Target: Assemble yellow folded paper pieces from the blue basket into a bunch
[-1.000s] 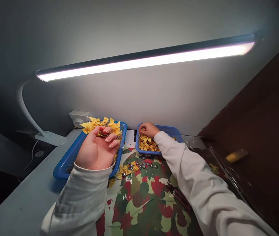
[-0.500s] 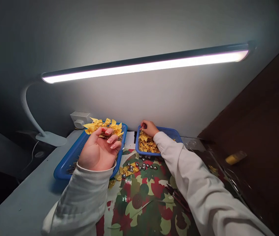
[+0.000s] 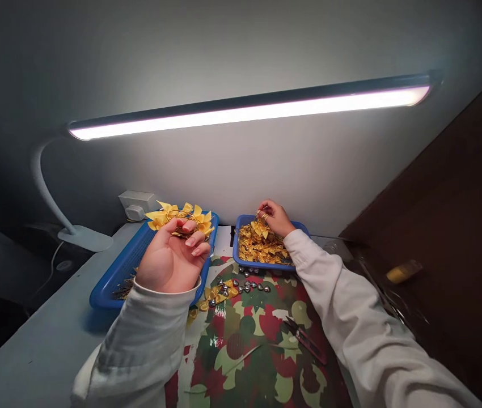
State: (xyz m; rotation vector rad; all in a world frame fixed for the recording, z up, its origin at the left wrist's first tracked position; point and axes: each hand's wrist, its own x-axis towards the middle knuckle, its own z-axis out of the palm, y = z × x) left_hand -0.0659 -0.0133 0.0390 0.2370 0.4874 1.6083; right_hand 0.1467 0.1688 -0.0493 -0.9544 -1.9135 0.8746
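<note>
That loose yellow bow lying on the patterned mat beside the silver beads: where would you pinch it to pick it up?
Probably at the narrow middle of the yellow bow, coming straight down from above. It lies flat on the mat with its soft wings spread sideways, and the silver beads lie close beside it.

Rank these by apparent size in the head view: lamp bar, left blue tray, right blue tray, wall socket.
1. lamp bar
2. left blue tray, though it lies nearer the camera
3. right blue tray
4. wall socket
</note>
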